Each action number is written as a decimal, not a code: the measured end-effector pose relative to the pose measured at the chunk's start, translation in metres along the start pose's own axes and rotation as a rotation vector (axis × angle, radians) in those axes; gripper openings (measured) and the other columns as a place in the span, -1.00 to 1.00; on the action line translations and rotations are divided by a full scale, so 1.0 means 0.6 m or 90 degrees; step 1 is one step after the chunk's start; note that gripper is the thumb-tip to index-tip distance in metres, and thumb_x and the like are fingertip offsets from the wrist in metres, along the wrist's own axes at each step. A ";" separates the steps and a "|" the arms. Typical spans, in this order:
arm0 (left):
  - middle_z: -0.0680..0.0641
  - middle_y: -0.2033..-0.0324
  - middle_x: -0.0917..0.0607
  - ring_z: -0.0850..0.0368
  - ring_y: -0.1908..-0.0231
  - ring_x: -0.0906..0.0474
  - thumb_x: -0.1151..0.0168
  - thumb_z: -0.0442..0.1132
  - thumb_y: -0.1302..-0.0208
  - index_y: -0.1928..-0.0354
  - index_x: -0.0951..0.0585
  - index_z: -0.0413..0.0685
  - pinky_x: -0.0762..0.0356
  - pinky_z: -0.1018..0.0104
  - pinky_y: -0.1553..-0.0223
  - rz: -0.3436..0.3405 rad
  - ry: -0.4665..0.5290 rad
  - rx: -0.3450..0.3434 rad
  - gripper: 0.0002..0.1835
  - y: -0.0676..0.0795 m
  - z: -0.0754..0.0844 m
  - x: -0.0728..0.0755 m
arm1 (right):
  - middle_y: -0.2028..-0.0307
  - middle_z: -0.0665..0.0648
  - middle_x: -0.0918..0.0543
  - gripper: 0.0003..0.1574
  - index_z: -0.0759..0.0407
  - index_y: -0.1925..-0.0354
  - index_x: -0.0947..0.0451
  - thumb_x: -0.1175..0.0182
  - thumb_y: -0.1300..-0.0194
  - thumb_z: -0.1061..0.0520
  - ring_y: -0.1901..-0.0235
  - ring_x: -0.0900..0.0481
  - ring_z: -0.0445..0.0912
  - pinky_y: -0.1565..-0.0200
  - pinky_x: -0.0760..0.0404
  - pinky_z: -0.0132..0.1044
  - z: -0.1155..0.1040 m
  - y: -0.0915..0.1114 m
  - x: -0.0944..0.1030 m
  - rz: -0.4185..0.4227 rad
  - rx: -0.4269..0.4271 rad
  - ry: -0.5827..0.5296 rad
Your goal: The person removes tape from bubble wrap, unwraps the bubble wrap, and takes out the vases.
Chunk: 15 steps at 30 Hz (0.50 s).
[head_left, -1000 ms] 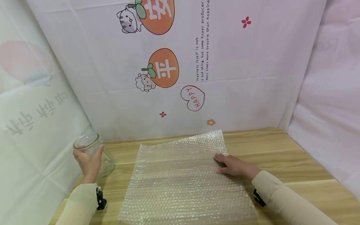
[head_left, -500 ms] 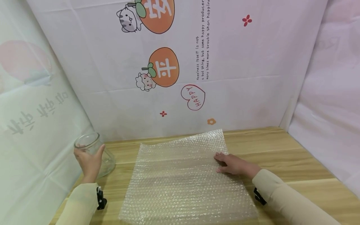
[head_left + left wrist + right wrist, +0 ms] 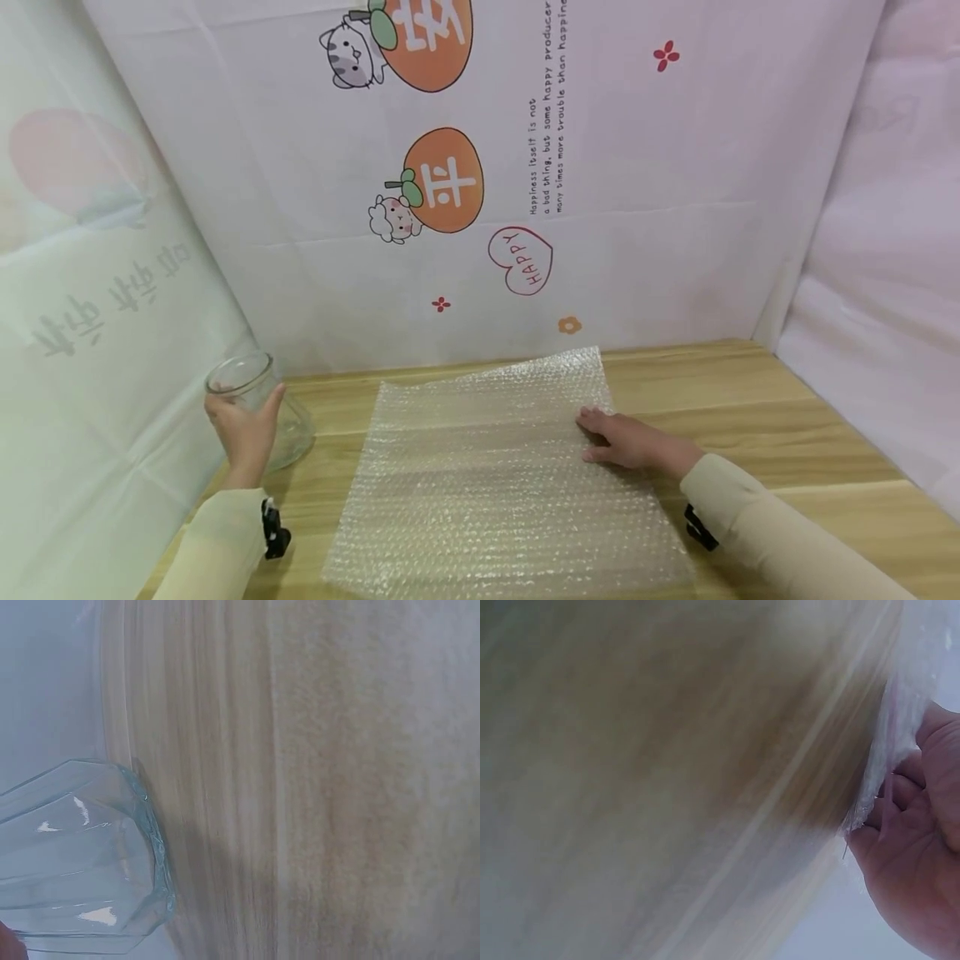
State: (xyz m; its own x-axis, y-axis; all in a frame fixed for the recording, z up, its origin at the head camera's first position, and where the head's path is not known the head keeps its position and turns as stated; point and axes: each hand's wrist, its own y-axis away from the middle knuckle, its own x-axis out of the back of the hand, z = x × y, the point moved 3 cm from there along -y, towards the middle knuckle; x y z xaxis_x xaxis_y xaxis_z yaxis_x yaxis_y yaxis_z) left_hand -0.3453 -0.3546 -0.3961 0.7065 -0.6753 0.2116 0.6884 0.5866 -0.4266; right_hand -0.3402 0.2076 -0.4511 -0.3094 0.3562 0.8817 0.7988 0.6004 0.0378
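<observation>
At the left of the table stands a clear glass jar [image 3: 295,421] with a wide round rim. My left hand [image 3: 246,429] grips it just under the rim, thumb on the near right side and fingers round the left. In the left wrist view the faceted lower part of the glass jar [image 3: 82,862] shows, its base at the wooden surface. A sheet of clear bubble wrap [image 3: 480,483] lies spread in the middle. My right hand [image 3: 626,439] rests on its right edge, fingers and thumb apart. In the right wrist view the palm shows beside the bubble wrap's edge [image 3: 889,750].
The wooden table [image 3: 750,408] extends to the right of the bubble wrap. A white printed cloth [image 3: 637,167] hangs behind it, and more cloth hangs at the left [image 3: 97,333] and right sides [image 3: 892,292]. Black wrist cameras sit at both sleeves.
The head view has shifted slightly, so everything sits a little further right in it. Both hands, the glass jar and the bubble wrap keep their places.
</observation>
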 end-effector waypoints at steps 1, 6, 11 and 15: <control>-0.34 -0.29 -0.13 -0.20 -0.30 -0.10 -0.42 -0.07 -0.15 -0.40 0.02 -0.23 -0.02 0.00 -0.34 -0.002 -0.002 -0.001 -0.01 0.001 0.000 0.000 | -0.38 0.52 -0.09 -0.11 0.53 -0.36 -0.16 -0.17 -0.37 -0.07 -0.37 -0.01 0.38 -0.32 -0.03 0.20 0.000 0.001 -0.001 0.001 0.000 0.001; -0.36 -0.31 -0.13 -0.23 -0.33 -0.07 -0.41 -0.10 -0.16 -0.43 0.04 -0.26 0.02 0.00 -0.36 -0.004 -0.003 -0.014 0.01 0.007 -0.001 -0.004 | -0.37 0.53 -0.11 -0.12 0.54 -0.34 -0.18 -0.18 -0.36 -0.05 -0.36 -0.03 0.39 -0.32 -0.04 0.19 -0.003 0.002 -0.001 0.004 0.000 0.004; -0.36 -0.34 -0.07 -0.21 -0.38 0.01 -0.38 -0.15 -0.19 -0.44 0.05 -0.28 0.08 0.06 -0.39 -0.005 0.000 -0.015 -0.01 0.015 0.003 -0.005 | -0.36 0.53 -0.13 -0.12 0.55 -0.33 -0.20 -0.20 -0.35 -0.05 -0.36 -0.05 0.38 -0.31 -0.06 0.19 0.000 0.003 -0.004 0.007 -0.002 0.006; -0.39 -0.35 -0.01 -0.25 -0.39 0.06 -0.36 -0.11 -0.21 -0.44 0.08 -0.31 0.07 0.01 -0.39 -0.018 -0.010 0.012 0.00 0.022 0.004 -0.002 | -0.36 0.51 -0.14 -0.12 0.52 -0.34 -0.20 -0.20 -0.35 -0.07 -0.37 -0.06 0.36 -0.32 -0.07 0.17 0.006 0.004 -0.007 0.013 -0.008 0.008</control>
State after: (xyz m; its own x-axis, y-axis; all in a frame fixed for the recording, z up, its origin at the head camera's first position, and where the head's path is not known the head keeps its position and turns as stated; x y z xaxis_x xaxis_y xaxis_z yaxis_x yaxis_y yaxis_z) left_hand -0.3363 -0.3448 -0.3997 0.6897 -0.6840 0.2374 0.7105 0.5761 -0.4042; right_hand -0.3387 0.2099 -0.4565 -0.2868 0.3584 0.8884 0.8114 0.5839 0.0264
